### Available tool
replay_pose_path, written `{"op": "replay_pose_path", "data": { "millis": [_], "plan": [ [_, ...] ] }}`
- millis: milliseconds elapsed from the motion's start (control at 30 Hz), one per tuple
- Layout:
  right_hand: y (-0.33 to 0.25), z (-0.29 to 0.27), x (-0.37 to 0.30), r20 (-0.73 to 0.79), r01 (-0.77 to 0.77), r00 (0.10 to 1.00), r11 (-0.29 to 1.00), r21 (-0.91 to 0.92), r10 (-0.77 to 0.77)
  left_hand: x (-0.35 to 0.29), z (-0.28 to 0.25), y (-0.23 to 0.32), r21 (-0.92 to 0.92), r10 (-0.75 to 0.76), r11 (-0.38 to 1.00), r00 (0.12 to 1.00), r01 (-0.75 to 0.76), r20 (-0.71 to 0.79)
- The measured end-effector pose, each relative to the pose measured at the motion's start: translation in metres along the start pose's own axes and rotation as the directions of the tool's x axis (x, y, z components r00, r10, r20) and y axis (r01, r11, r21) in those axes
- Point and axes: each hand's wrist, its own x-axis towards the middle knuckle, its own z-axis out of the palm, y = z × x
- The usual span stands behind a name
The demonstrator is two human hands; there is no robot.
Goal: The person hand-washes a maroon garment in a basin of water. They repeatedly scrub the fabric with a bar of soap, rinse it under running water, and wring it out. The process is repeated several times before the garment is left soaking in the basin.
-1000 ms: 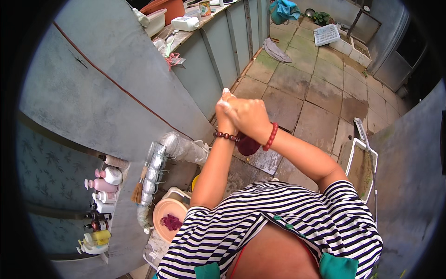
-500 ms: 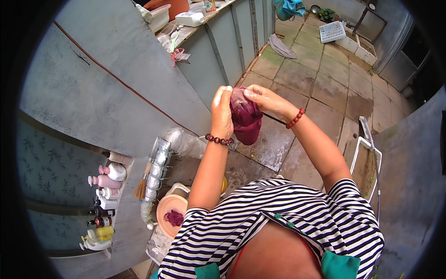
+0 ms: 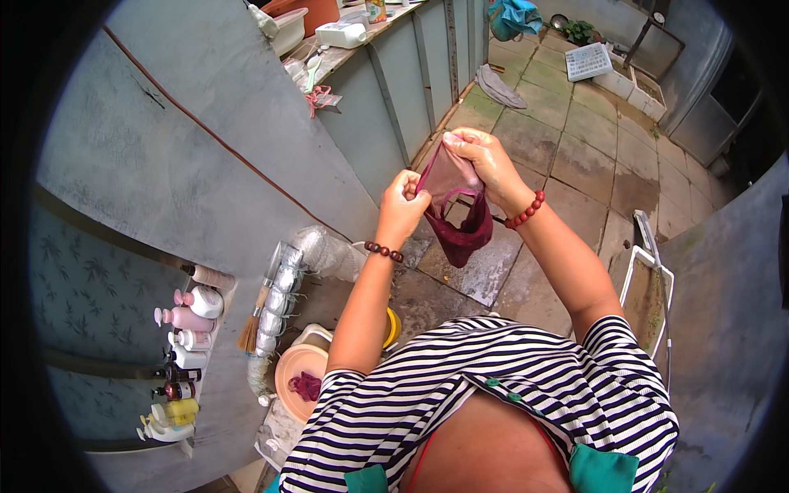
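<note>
Fingers [image 3: 465, 149] around maroon cloth [image 3: 462, 245] edges

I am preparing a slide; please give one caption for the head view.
Left hand and right hand hold a maroon cloth between them above paving slabs.

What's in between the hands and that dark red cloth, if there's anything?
Nothing that shows. The left hand pinches the dark red cloth at its left edge, and the right hand grips it near the top, with the rest hanging below.
</note>
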Motion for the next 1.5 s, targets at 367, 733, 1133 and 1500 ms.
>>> {"op": "replay_pose_path", "data": {
  "millis": [367, 733, 1133, 1500],
  "plan": [
    [0.005, -0.027, 0.001, -0.127, -0.051, 0.987, 0.936, 0.35, 0.101, 0.005, 0.005, -0.021, -0.861, -0.202, 0.507, 0.975, 0.026, -0.09],
    [0.032, 0.06, -0.014, -0.031, 0.242, 0.857, 0.455, -0.857, -0.514, 0.034, 0.043, -0.044, -0.886, -0.187, 0.439, 0.98, 0.147, 0.07],
    [0.02, 0.024, 0.028, -0.238, 0.024, 0.916, 0.636, -0.771, -0.323, 0.007, 0.069, 0.043, -0.73, -0.517, 0.599, 0.855, 0.329, -0.039],
    [0.017, 0.021, 0.02, -0.085, 0.108, 0.915, 0.444, -0.89, -0.394, 0.012, 0.048, 0.04, -0.716, -0.447, 0.634, 0.894, 0.291, -0.034]
  ]
}}
